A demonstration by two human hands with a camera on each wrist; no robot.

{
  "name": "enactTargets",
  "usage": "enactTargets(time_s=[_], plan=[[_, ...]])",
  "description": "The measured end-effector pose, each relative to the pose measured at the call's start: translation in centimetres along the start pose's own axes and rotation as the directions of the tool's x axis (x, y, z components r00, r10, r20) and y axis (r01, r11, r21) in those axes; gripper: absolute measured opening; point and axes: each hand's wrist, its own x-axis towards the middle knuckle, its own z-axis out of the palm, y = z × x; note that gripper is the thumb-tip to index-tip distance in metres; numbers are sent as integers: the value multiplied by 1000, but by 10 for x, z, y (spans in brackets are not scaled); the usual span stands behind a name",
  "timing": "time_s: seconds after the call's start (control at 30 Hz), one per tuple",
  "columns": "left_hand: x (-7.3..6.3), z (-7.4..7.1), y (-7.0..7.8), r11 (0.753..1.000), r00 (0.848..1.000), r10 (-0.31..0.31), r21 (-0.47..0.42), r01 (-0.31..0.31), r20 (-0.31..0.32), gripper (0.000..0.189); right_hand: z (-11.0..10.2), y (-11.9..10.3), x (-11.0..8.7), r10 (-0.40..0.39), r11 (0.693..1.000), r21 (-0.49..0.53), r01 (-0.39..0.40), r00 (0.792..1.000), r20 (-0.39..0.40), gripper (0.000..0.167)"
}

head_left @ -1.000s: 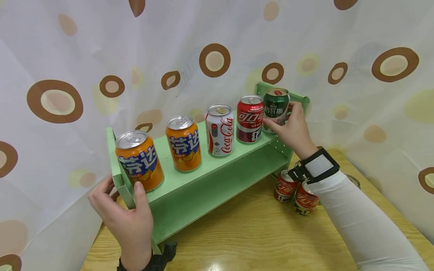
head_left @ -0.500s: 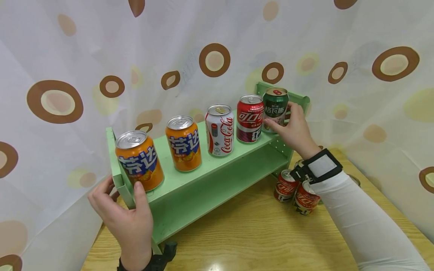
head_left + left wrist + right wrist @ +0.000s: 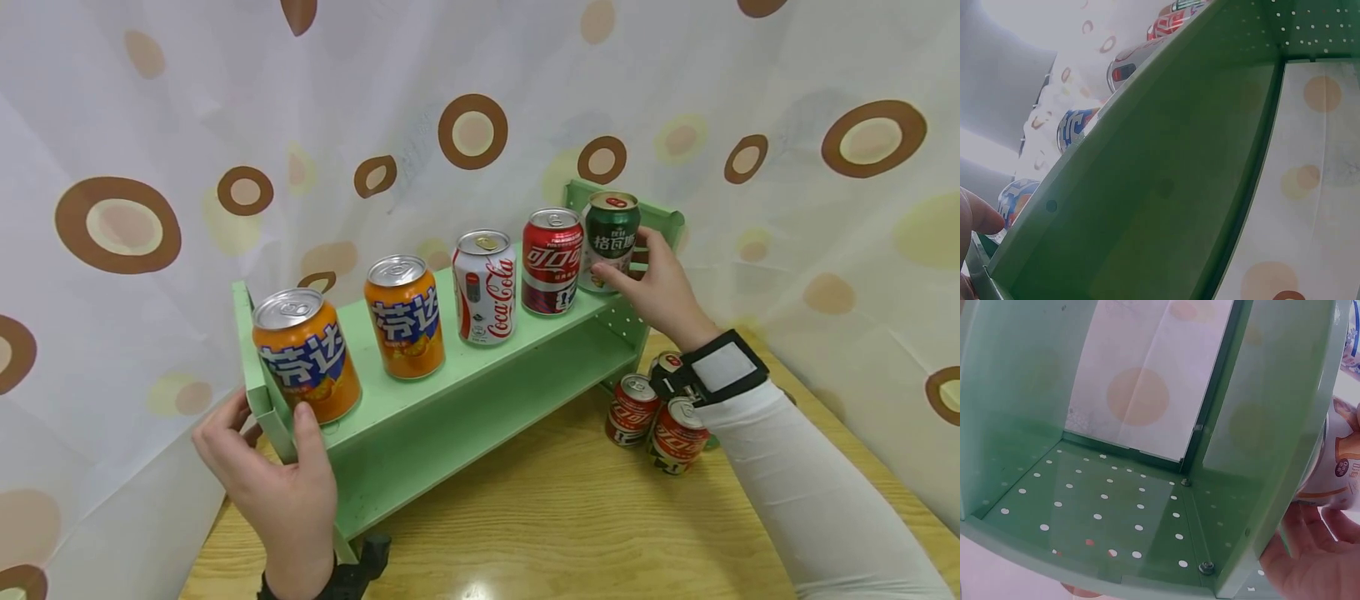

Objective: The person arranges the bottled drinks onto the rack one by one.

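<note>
A green and white drink can [image 3: 611,237] stands upright at the right end of the shelf's top, and my right hand [image 3: 660,287] grips it, thumb in front and fingers behind. In the right wrist view, fingers [image 3: 1307,550] show by the can's base [image 3: 1341,462]. My left hand [image 3: 273,483] holds the left end panel of the green shelf [image 3: 480,404], its thumb by an orange Fanta can [image 3: 307,354]. Along the top stand a second orange can [image 3: 407,321], a white Coca-Cola can [image 3: 485,287] and a red cola can [image 3: 552,262], the last close beside the green one.
On the wooden table [image 3: 525,517], right of the shelf, several more cans stand close together, a red can [image 3: 677,437] among them, partly behind my right wrist. A patterned white sheet [image 3: 375,75] hangs behind. The shelf's lower level [image 3: 480,425] lies below the cans.
My right hand has shifted slightly right, and the green can with it; its label has turned a little to the right. The left hand and the other cans on the shelf stay put.
</note>
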Motion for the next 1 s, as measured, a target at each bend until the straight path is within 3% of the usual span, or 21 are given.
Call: enactTargets(time_s=[0.53,1.0], plan=[[0,1,1,1000,1000,-31,-7,30,-8,46,-5,3,-1,-27,999,27,26,998,49,75],[-1,0,1,1000,1000,-20,-8,20,-9,46,-8,9,3,-53,999,-4,53,994,99,60]])
